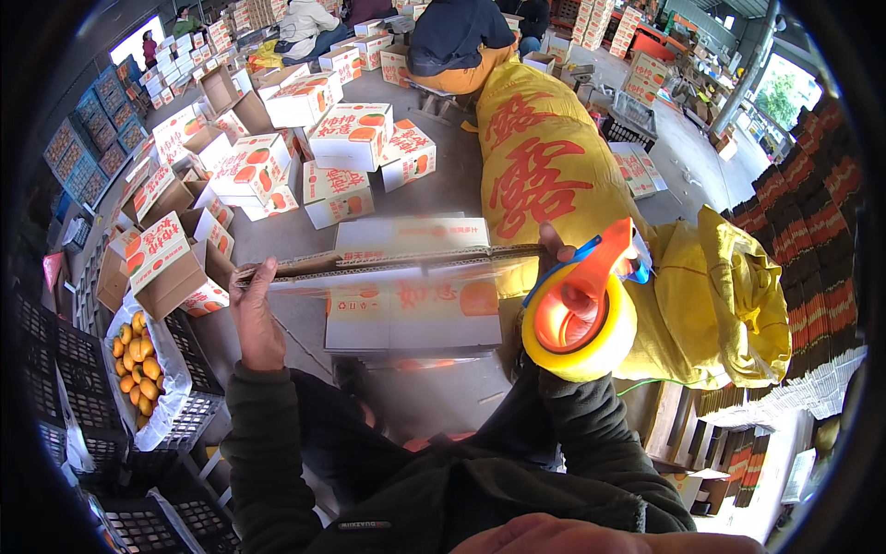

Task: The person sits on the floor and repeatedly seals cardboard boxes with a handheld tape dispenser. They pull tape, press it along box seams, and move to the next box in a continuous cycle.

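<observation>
A flattened cardboard carton [408, 263] is held edge-up across the front of me, blurred in places. My left hand [260, 318] grips its left end, thumb on top. At the right end, the fingers of my right hand [556, 248] hold the carton's edge. That same hand also carries a tape dispenser [610, 253] with an orange-red frame and a thick yellow tape roll [619, 329], which hides much of the hand. Below the carton lies a stack of printed flat cartons [415, 332] between my legs and the yellow sack.
Long yellow woven sacks [540, 159] lie at right. Printed boxes [353, 131], some open, crowd the left. A lined black crate [187, 415] holds persimmons [142, 363]. Dark-and-orange stacked packaging [810, 242] lines the far right. A seated person [457, 41] is ahead.
</observation>
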Demonstrator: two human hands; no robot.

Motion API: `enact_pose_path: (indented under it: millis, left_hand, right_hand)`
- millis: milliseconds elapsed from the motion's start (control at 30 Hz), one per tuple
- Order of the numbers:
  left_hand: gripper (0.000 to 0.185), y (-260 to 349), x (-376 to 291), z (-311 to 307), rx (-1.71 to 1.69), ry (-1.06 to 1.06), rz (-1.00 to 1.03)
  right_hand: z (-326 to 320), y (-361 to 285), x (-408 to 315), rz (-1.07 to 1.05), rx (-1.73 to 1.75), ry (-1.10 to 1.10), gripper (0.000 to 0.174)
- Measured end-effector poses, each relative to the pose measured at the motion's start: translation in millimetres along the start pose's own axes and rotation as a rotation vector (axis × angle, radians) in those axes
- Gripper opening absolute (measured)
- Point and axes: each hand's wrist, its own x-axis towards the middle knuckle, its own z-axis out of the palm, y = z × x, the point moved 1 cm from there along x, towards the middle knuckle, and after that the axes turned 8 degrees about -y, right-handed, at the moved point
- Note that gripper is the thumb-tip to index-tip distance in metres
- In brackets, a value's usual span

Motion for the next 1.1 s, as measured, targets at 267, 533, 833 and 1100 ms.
enact_pose_path:
  millis: [267, 533, 833, 1100]
  left_hand:
    - [0.021, 2.8, 8.4, -9.6, -0.002, -0.013, -0.044]
    - [0.025, 7.5, 8.4, -14.5, 0.029, -0.181, -0.082]
    - [0.040, 8.1, 1.9, -19.9, 0.019, -0.267, -0.132]
    - [0.022, 20.1, -7.8, -1.1, -0.008, -0.152, -0.100]
  right_hand:
    - [74.6, -5.8, 32.5, 0.550, -0.332, 0.468, 0.060]
    - [42.7, -6.9, 12.1, 0.250, 0.616, 0.234, 0.057]
    - [48.7, -3.8, 11.7, 0.162, 0.356, 0.012, 0.061]
    - [43.1, 1.7, -4.3, 0.174, -0.193, 0.055, 0.044]
